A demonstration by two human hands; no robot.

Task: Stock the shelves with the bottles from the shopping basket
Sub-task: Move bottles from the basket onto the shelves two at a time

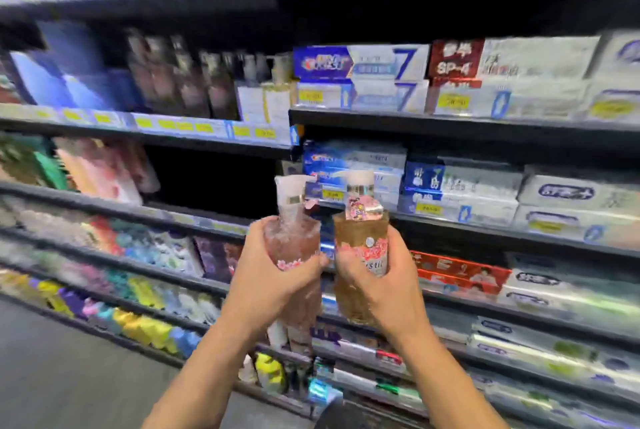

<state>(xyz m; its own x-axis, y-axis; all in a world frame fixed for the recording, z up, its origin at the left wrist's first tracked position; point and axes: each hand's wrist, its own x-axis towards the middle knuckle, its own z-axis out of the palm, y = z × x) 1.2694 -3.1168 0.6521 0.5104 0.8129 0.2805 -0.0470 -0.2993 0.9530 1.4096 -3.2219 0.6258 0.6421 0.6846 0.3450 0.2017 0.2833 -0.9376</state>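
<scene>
left hand [277, 276] wrapped around pink pump bottle [294, 241], right hand [377, 285] around amber pump bottle [362, 238]; both upright, side by side, raised before dark shelf gap [211, 179], presumably for placing there. basket out of view.

I see toothpaste boxes [360, 63] stacked at two o'clock, red boxes [457, 272] at four, blurred colourful packs [138, 290] at eight, and grey floor [52, 376] at seven.
</scene>
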